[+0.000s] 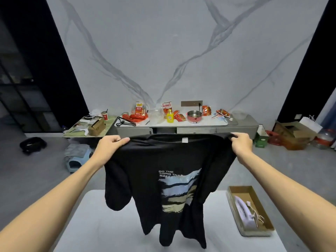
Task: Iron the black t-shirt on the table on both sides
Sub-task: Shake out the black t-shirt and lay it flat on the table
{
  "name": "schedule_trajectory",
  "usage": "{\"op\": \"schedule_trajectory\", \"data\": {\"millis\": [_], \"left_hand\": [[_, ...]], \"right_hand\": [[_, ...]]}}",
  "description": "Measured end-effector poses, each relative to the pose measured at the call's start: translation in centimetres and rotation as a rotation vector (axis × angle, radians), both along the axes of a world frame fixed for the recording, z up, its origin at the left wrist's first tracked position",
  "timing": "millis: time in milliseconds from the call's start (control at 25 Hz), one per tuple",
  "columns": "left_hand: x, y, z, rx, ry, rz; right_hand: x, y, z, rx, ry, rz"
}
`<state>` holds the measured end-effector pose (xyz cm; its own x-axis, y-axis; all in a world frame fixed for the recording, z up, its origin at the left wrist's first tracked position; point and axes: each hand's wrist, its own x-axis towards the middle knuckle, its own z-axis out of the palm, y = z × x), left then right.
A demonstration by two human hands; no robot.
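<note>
The black t-shirt [149,171] hangs in the air above the white table [101,224], its printed side with pale brush strokes and white lettering facing me. My left hand [111,144] pinches its left shoulder. My right hand [241,143] grips its right shoulder. The shirt's lower hem dangles just over the tabletop. A white iron [244,212] lies in a shallow cardboard tray [267,211] on the table's right side.
A long grey cabinet [236,127] against the marble wall carries snack packets, a yellow bottle [170,116] and a pink pot [194,116]. A small side table [109,122] stands at left. Cardboard boxes [291,133] sit on the floor at right.
</note>
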<state>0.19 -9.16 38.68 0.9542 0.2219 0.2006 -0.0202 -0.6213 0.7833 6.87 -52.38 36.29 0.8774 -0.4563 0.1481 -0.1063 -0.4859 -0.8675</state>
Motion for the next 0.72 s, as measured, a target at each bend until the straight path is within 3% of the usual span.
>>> {"op": "schedule_trajectory", "data": {"millis": [120,200,280,360,480,720], "left_hand": [[0.1,-0.1,-1.0,0.109,0.242,-0.184],[0.3,-1.3,-0.9,0.211,0.076,0.013],[0.3,-3.7,0.4,0.279,-0.137,0.337],[-0.3,-6.3,1.5,0.262,-0.233,0.561],[-2.3,-8.9,1.3,0.321,-0.153,0.665],[-8.7,-11.2,-2.8,0.374,-0.043,0.661]], "right_hand": [[1.1,-0.4,-5.3,0.279,0.183,-0.062],[2.3,0.3,-5.6,0.39,0.143,-0.017],[3.9,1.3,-4.0,0.388,0.037,0.038],[4.9,2.1,-2.2,0.356,-0.055,0.097],[3.4,2.9,-1.6,0.411,-0.09,0.179],[-4.6,1.5,-6.8,0.454,0.003,0.291]]}}
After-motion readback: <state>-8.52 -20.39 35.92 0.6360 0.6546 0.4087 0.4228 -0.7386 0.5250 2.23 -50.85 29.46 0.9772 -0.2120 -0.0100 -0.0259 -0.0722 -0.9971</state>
